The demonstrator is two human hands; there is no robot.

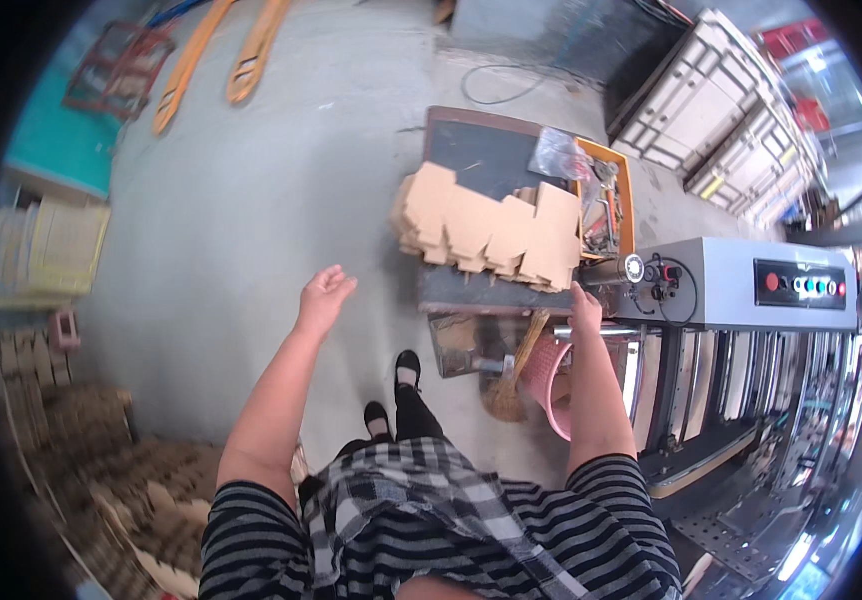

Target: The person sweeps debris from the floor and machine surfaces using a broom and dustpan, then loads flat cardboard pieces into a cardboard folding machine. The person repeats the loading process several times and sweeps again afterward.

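Note:
My left hand [325,297] hangs in the air over the concrete floor, fingers loosely apart and holding nothing. My right hand [583,308] reaches down to the front edge of a dark work table [481,150], just under a stack of flat brown cardboard box blanks [491,228]; its fingers are hidden from above, so whether it grips a blank or the table edge is unclear. Both forearms come up from the lower edge, out of striped sleeves.
A grey machine with a button panel [751,285] and rollers stands at right. An orange tray of clutter [606,195] sits on the table. Below the table are a broom [516,370] and pink basket [549,375]. Cardboard piles [101,450] lie at lower left; a pallet jack's forks [211,55] at top.

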